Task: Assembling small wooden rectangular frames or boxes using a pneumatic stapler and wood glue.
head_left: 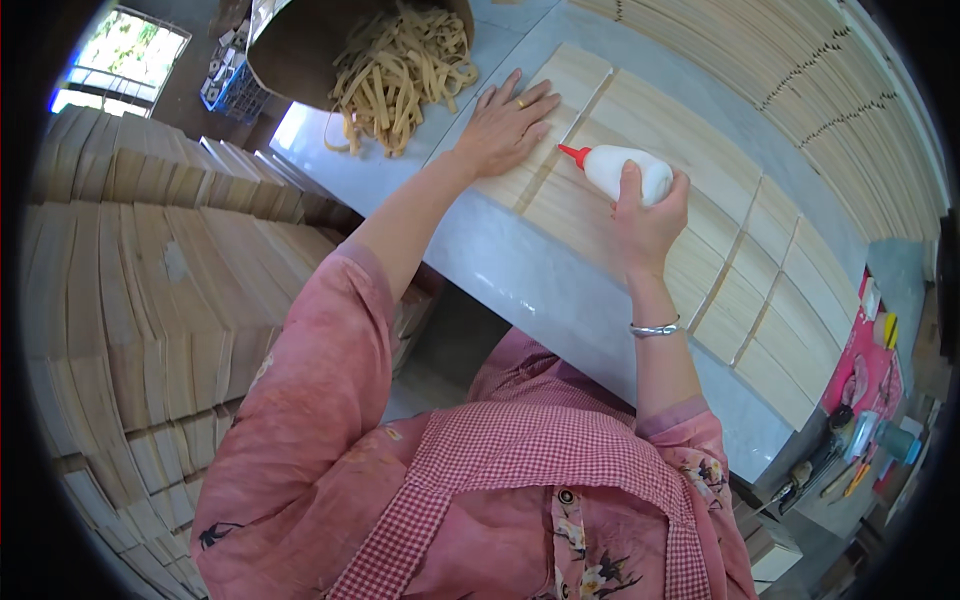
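Observation:
A row of pale wooden boards [690, 140] lies side by side on the table, with several narrow grooves running across it. My right hand [650, 222] is wrapped round a white squeeze bottle [612, 168], tilted so that its red nozzle points left, close above the groove near my left hand. In the far part of that groove shows a thin white line [588, 104], like glue. My left hand [508, 128] lies flat on the left end of the boards, fingers spread, holding nothing.
At the upper left, tan flat strips [405, 75] spill from a round brown container [300, 50] onto the grey table [500, 245]. Stacked wood [170, 300] stands at left, with more boards [790, 60] at the far right. Tools lie near a pink cloth [850, 365].

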Demonstrator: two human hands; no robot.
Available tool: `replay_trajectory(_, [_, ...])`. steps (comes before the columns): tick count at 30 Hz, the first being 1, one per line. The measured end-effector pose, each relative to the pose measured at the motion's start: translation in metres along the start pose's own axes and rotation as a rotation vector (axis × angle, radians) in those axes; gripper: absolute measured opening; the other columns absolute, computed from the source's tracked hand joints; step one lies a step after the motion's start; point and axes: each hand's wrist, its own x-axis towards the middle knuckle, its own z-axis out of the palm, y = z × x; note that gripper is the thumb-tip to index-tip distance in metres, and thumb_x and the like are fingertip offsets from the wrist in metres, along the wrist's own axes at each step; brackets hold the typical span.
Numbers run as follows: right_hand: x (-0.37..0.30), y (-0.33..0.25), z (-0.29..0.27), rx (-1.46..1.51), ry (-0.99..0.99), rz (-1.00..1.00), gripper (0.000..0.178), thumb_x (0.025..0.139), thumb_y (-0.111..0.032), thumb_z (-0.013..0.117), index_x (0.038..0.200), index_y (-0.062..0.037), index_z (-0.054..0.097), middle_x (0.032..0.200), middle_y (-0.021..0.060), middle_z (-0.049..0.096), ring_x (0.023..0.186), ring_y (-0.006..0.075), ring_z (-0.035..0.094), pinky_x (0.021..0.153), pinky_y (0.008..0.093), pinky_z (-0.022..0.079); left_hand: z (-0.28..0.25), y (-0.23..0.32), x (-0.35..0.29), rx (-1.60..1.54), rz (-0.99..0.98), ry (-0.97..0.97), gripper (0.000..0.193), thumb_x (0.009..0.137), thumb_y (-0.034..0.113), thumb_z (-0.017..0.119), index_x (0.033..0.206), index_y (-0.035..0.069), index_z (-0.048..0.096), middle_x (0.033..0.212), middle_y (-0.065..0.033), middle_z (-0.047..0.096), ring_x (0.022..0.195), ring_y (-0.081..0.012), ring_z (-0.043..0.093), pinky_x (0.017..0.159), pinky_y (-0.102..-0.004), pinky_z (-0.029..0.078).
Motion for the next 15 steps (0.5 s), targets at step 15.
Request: replay_trajectory(15, [-0.084, -0.025, -0.027, 0.03, -0.188, -0.053, 0.042, 0.093, -0.025, 0.072, 0.12, 0.0009, 0.052, 0.098, 0.0169, 0.065, 0.082, 0.03, 0.066, 0.077, 0.0399, 0.054, 0.013, -0.004, -0.001, -0.01, -0.014, 0.099, 0.047, 0.105, 0.038, 0.041, 0.15, 0.025, 0.051, 0.16, 0.0058, 0.044, 0.151, -0.0337, 0.031, 0.12, -0.0486, 0.028])
